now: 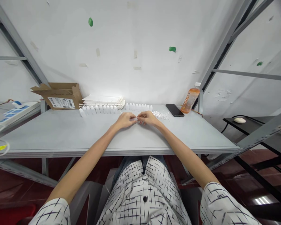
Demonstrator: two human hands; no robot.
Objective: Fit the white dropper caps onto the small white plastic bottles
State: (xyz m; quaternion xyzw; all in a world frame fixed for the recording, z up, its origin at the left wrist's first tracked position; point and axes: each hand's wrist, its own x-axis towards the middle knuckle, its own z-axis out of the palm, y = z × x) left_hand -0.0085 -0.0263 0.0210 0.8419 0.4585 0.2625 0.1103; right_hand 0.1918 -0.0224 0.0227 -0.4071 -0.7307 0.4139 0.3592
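Note:
My left hand and my right hand meet above the middle of the table, fingertips pinched together. Between them shows a small white part, too small to make out fully. Behind my left hand stands a row of small white plastic bottles with thin tips on top. Another row of white bottles, with no long tips visible, is just beyond my right hand. Close to the right of that hand, a loose pile of tiny white pieces lies on the table.
On the grey table, an open cardboard box and a stack of white sheets sit at the back left. A black phone and an orange drink bottle are at the back right. Metal posts frame both sides.

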